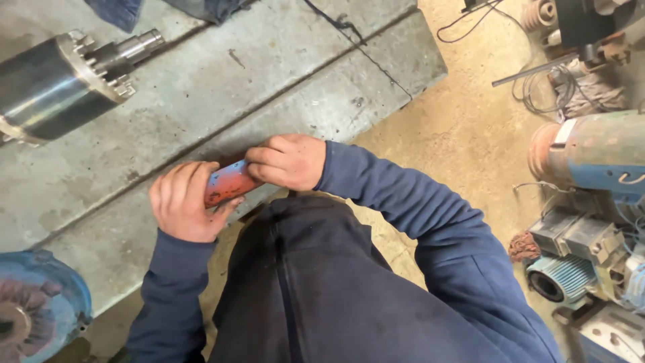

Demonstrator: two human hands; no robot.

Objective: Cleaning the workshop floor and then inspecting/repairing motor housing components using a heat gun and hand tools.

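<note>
I see both hands wrapped tight around a red tool handle point(228, 183), just above the grey surface point(201, 107). My left hand point(183, 200) grips one end, my right hand point(287, 161) the other. I think I'm twisting it; next needs a firm turn.

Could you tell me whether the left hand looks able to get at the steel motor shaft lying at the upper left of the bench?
Probably yes: bare concrete bench lies between the left hand and the motor shaft, nothing blocking. But that hand and the right hand both grip the red tool.
</note>
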